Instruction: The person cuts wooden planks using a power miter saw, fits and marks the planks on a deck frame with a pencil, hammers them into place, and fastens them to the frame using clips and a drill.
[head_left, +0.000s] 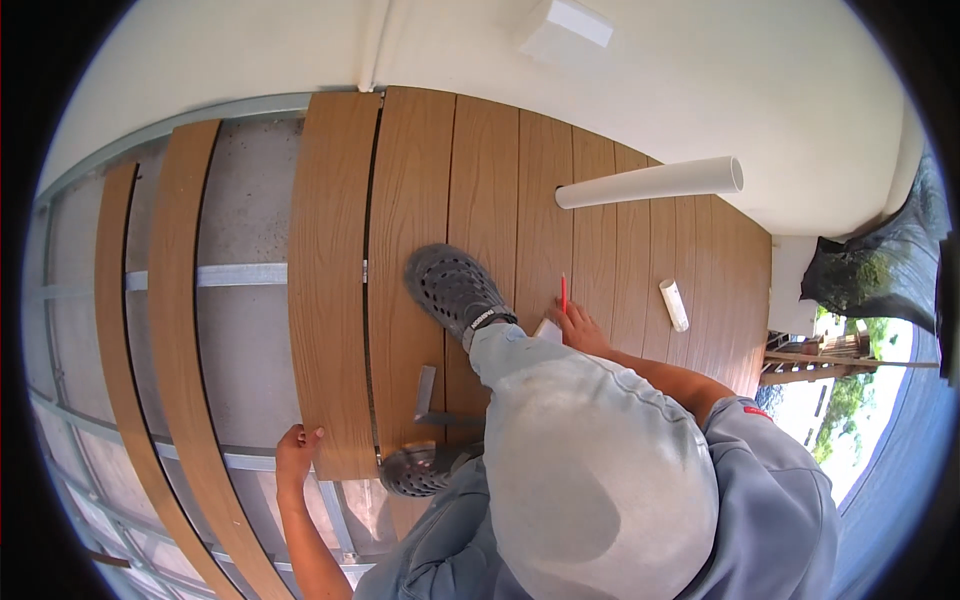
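Observation:
Brown wood-grain deck boards (480, 200) lie side by side under my feet. At the left edge of a loose-looking deck board (335, 250), near its near end, my left hand (296, 457) is closed, with the thumb over the edge; its other fingers are partly hidden. Beyond my bent knee (600, 470), my right hand (577, 328) rests low over the boards and grips a red pencil (563, 290) that points up. A small white piece (547, 330) shows beside that hand, mostly covered. An L-shaped metal piece (426, 395), like a square, lies between my dark clogs (455, 288).
A white pipe (650, 183) rises through the decking, and a short white pipe piece (674, 305) lies to the right. Two spaced boards (180, 300) rest on the metal frame (240, 275), with open gaps over concrete. A pale wall (700, 90) bounds the far side.

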